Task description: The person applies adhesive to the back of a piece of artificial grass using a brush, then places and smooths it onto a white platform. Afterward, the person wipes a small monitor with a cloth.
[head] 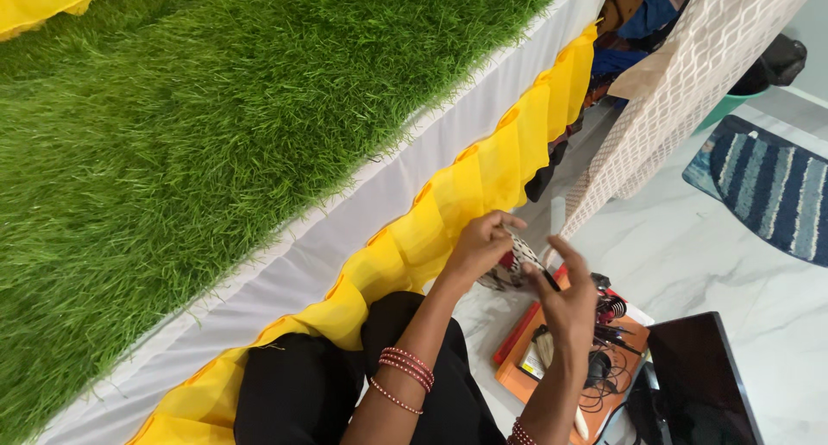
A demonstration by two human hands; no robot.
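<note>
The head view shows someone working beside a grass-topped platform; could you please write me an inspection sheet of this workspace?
Surface: white marble floor; platform topped with artificial grass.
Job's things: small black-and-white patterned piece, pinched between both hands beside the yellow pleated skirting.
Clutter: orange tray of small tools; dark laptop.
Hands: left hand closed on the piece; right hand touches it, fingers spread.
Cables: black cords tangled on the tray.
Surroundings: striped blue rug, lattice-patterned panel, white cloth band.
</note>
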